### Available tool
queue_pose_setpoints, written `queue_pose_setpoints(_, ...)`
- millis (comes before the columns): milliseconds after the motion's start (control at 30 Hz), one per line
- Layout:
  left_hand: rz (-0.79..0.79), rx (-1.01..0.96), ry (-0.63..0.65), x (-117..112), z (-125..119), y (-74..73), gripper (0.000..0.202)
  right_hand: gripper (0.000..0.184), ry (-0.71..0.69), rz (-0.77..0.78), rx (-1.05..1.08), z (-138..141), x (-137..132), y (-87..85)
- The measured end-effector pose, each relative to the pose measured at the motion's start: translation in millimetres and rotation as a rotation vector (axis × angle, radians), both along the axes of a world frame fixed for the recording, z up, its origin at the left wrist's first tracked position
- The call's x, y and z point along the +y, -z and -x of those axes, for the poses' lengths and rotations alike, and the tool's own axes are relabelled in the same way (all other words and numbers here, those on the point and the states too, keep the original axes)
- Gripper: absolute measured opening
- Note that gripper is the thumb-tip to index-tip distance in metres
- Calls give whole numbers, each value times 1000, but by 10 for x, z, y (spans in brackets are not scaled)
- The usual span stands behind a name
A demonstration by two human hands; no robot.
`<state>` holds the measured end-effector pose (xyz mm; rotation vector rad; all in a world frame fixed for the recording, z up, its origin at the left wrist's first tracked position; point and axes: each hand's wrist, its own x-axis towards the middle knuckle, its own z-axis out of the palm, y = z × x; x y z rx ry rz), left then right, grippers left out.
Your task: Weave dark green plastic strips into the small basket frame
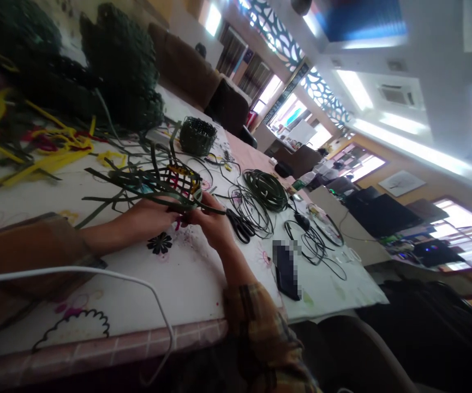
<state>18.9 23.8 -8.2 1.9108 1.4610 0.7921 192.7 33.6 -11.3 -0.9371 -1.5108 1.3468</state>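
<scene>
A partly woven basket (183, 182) of dark green strips, with yellow and red strips in its mesh, is held above the patterned tablecloth (178, 289). Long loose strip ends stick out from it, mostly to the left. My left hand (154, 216) closes on its near edge, the fingertips partly hidden. Beside it, my right hand (212, 221) pinches the rim and a green strip at the right. A pair of black-handled scissors (242, 226) lies just right of my right hand. Behind the work stands a small dark green woven basket (197, 136).
Yellow and red strips (51, 150) lie in a tangle at the left, before large dark green woven pieces (121, 65). A coil of green strip (265, 189), black cords (313, 245) and a dark flat object (287, 273) lie at right. A white cable (137, 279) crosses the foreground.
</scene>
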Motion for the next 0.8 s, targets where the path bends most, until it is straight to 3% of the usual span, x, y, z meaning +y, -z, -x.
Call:
queue_pose_setpoints(300, 133, -119, 55, -7, -60, -134, 23, 39, -47, -10, -10, -14, 13, 15)
queue_pose_setpoints(500, 144, -67, 129, 26, -37, -246, 16, 30, -78, -51, -34, -46, 50, 73)
queue_pose_setpoints(800, 85, 31, 217, 96, -7, -146, 20, 32, -106, -87, -57, -58, 118, 177)
